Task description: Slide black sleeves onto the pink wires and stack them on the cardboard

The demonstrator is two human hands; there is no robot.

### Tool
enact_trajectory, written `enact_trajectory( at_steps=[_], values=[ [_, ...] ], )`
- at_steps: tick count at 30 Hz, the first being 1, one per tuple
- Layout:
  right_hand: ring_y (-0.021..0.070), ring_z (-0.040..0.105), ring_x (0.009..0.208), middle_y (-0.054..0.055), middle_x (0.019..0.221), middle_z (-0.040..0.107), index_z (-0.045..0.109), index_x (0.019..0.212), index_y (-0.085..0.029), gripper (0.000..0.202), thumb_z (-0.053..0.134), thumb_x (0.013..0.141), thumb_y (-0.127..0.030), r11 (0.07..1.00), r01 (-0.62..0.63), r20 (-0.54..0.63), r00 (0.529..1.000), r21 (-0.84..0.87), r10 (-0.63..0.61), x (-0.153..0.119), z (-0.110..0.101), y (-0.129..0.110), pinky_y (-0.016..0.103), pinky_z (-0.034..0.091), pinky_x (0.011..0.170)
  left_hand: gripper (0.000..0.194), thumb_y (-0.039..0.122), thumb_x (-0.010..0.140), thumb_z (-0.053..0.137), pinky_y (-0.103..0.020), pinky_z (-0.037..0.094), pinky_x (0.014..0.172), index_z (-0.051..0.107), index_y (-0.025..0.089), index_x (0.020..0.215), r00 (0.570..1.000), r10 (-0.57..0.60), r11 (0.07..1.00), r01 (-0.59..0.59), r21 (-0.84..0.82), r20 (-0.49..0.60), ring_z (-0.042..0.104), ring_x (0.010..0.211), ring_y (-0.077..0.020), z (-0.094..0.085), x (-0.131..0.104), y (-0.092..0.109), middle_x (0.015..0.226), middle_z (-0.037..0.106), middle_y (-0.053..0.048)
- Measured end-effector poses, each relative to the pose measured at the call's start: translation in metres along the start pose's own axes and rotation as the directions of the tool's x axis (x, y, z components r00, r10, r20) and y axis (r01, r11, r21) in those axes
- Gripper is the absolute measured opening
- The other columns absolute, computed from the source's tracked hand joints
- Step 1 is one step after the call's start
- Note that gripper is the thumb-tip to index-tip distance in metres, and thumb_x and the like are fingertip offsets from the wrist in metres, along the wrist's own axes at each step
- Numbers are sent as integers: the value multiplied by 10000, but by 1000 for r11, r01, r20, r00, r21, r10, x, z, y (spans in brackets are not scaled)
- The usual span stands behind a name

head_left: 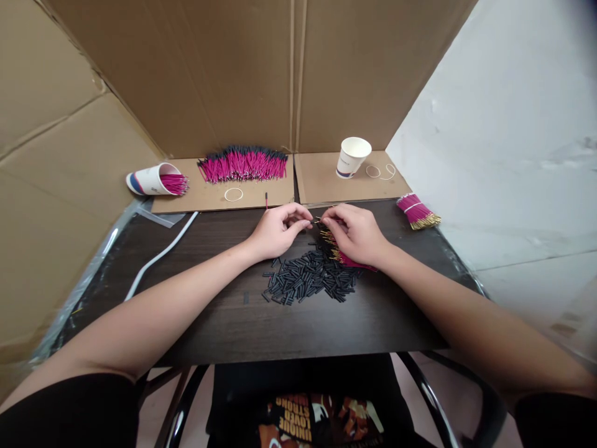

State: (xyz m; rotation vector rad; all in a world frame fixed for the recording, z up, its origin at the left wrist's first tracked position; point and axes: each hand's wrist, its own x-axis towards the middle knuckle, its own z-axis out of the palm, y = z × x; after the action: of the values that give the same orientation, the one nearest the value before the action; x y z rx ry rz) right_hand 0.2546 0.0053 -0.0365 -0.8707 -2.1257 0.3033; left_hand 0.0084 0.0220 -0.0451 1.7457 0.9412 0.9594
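Observation:
My left hand (285, 229) is closed, thumb and fingers pinched just above the table; what they hold is too small to make out. Close by on the right, my right hand (353, 231) pinches a thin wire whose gold end (318, 219) pokes out toward the left fingertips. Beneath the right hand lies a bundle of magenta wires with gold ends (334, 250), partly hidden by the palm. A heap of short black tubes (305, 277) spreads below both hands. One magenta wire with a black tip (266, 200) lies beyond the left hand.
Many black-tipped magenta wires (245, 165) lie in a row on a cardboard sheet (209, 198). A tipped paper cup (148, 180) holds more wires; another paper cup (353, 158) stands upright. A banded wire bundle (416, 211) lies right, a white cable (158, 256) left. Cardboard walls (224, 74) enclose the back.

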Motion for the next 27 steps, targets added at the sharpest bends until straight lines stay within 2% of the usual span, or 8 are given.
enact_trajectory(
  at_steps=[8, 16, 27],
  values=[
    [204, 667, 803, 77, 933, 755, 706, 1043, -177, 127, 613, 1126, -201, 1000, -7, 9, 1000, 24, 7, -1, 5, 0, 351, 497, 736, 218, 331, 1002, 742, -260, 582, 781, 765, 136, 1098, 1000, 23, 999, -23, 23, 9, 788, 909, -143, 1, -2, 4, 1015, 842, -97],
    [208, 677, 820, 79, 947, 756, 700, 1051, -183, 128, 603, 1129, -215, 1000, -3, 7, 1000, 26, 3, -2, 5, 0, 361, 523, 760, 212, 323, 1000, 751, -253, 604, 771, 735, 133, 1094, 1000, -14, 995, 14, -95, 0, 808, 939, -156, 2, -1, 1, 1038, 834, -107],
    [189, 652, 777, 77, 938, 761, 707, 1042, -174, 133, 605, 1121, -207, 1000, 10, 7, 1000, 14, -10, -1, 5, -2, 346, 510, 736, 201, 315, 992, 754, -259, 613, 765, 730, 137, 1082, 1000, -7, 994, 5, -110, -20, 786, 882, -141, 3, -1, 3, 1012, 830, -105]
  ],
)
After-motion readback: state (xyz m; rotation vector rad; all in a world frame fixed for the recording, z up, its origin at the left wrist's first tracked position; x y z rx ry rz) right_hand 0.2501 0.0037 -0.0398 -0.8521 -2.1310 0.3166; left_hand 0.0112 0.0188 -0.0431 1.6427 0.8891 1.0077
